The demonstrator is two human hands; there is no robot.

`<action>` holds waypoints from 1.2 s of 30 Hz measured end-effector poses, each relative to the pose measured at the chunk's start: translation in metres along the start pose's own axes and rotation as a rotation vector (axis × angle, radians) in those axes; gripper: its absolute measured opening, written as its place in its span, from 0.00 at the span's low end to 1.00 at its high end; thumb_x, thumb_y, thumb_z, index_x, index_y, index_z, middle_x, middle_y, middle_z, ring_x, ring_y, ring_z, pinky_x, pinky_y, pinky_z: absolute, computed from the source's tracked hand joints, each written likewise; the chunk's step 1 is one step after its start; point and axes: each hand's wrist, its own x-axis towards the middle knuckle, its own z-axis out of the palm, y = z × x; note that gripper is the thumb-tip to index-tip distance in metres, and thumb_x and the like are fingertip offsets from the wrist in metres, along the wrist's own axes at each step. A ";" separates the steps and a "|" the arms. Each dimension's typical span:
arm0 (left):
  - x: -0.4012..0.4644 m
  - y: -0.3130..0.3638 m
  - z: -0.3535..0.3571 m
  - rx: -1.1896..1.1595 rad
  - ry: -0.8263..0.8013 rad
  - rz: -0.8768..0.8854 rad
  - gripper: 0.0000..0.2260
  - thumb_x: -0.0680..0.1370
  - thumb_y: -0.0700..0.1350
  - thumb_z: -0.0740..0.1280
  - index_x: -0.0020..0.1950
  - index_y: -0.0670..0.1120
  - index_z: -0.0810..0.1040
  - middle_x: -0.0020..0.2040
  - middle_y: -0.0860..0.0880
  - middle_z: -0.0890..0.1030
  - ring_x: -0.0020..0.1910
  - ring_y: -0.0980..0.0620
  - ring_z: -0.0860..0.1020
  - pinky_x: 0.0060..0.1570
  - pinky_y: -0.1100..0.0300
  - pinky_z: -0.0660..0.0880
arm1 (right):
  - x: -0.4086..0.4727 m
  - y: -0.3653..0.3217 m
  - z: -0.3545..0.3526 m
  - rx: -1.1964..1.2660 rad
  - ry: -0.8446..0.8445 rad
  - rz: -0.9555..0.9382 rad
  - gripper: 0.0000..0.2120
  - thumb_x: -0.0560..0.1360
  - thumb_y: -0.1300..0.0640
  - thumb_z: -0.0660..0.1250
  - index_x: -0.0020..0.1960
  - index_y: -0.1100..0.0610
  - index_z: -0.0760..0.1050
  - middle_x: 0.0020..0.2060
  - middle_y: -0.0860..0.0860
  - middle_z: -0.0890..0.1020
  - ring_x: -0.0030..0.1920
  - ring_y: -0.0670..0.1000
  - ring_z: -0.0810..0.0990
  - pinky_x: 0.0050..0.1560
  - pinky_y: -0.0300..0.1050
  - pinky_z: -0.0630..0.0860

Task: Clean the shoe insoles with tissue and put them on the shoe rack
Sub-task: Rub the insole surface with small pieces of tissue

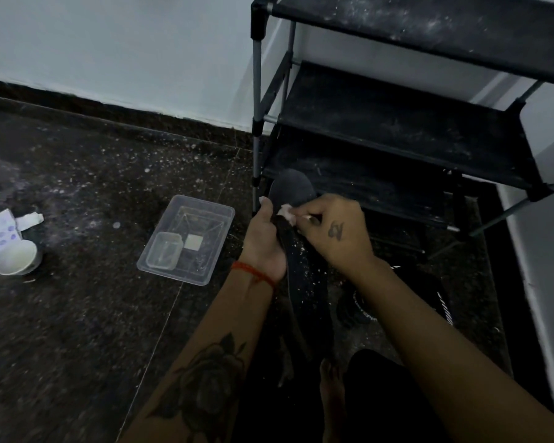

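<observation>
Now left hand [264, 241] grips insole [291, 190]; right fingers [304, 212] pinch tissue [285, 214] against it

dim room, white wall [115, 43], dark speckled floor [77, 314]

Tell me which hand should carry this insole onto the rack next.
Probably left. The left hand already grips the insole, whose tip lies beside the shoe rack; the right hand pinches the tissue.
</observation>
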 end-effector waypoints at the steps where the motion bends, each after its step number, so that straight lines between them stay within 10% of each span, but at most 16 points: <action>1: -0.001 0.001 0.001 -0.015 -0.008 -0.021 0.31 0.82 0.59 0.45 0.49 0.37 0.78 0.41 0.40 0.82 0.44 0.46 0.80 0.45 0.53 0.76 | 0.002 0.006 -0.002 -0.034 0.016 0.047 0.07 0.72 0.55 0.69 0.48 0.51 0.83 0.44 0.52 0.84 0.43 0.50 0.80 0.46 0.42 0.77; 7: 0.004 0.000 -0.001 0.000 -0.006 -0.027 0.28 0.81 0.60 0.45 0.50 0.42 0.77 0.40 0.43 0.84 0.42 0.47 0.81 0.40 0.55 0.78 | 0.004 0.001 -0.021 0.052 0.161 0.159 0.09 0.73 0.59 0.67 0.51 0.55 0.82 0.48 0.52 0.83 0.48 0.49 0.80 0.47 0.30 0.69; 11: 0.003 -0.002 0.000 0.086 0.044 0.063 0.23 0.83 0.54 0.47 0.47 0.41 0.76 0.40 0.45 0.82 0.38 0.50 0.82 0.38 0.63 0.78 | -0.008 -0.029 -0.013 0.172 -0.082 0.027 0.05 0.72 0.55 0.70 0.46 0.53 0.83 0.39 0.47 0.85 0.38 0.43 0.80 0.37 0.29 0.73; 16: -0.004 0.003 0.006 0.005 -0.018 0.009 0.29 0.82 0.59 0.45 0.74 0.41 0.62 0.45 0.31 0.81 0.35 0.47 0.79 0.47 0.60 0.75 | -0.002 -0.008 -0.008 -0.018 -0.112 0.031 0.07 0.72 0.53 0.69 0.48 0.52 0.83 0.45 0.50 0.85 0.44 0.48 0.82 0.42 0.35 0.73; 23: 0.009 -0.003 -0.001 0.018 -0.045 0.010 0.30 0.80 0.62 0.45 0.58 0.41 0.75 0.53 0.41 0.80 0.50 0.46 0.79 0.51 0.53 0.76 | 0.008 0.012 -0.019 -0.092 0.181 0.137 0.10 0.74 0.59 0.66 0.53 0.54 0.81 0.49 0.55 0.81 0.49 0.51 0.78 0.47 0.32 0.67; 28: 0.008 -0.006 0.000 0.037 -0.088 0.014 0.27 0.81 0.61 0.46 0.53 0.42 0.76 0.43 0.44 0.82 0.43 0.50 0.80 0.45 0.58 0.78 | -0.001 -0.006 -0.001 -0.043 0.033 -0.156 0.14 0.74 0.64 0.65 0.56 0.52 0.80 0.42 0.52 0.75 0.42 0.47 0.72 0.42 0.36 0.68; 33: 0.006 -0.006 0.002 0.051 -0.075 -0.046 0.28 0.81 0.60 0.46 0.55 0.41 0.76 0.50 0.42 0.79 0.48 0.47 0.78 0.53 0.55 0.73 | 0.007 0.019 -0.006 -0.109 0.092 0.036 0.11 0.76 0.56 0.64 0.57 0.53 0.79 0.44 0.57 0.76 0.43 0.56 0.76 0.45 0.46 0.75; 36: 0.008 -0.005 0.000 0.071 -0.054 -0.031 0.27 0.81 0.60 0.46 0.52 0.42 0.77 0.49 0.43 0.81 0.46 0.48 0.80 0.48 0.56 0.77 | 0.010 0.024 -0.015 -0.077 0.165 0.172 0.12 0.75 0.60 0.64 0.57 0.54 0.79 0.49 0.56 0.77 0.49 0.52 0.77 0.46 0.28 0.64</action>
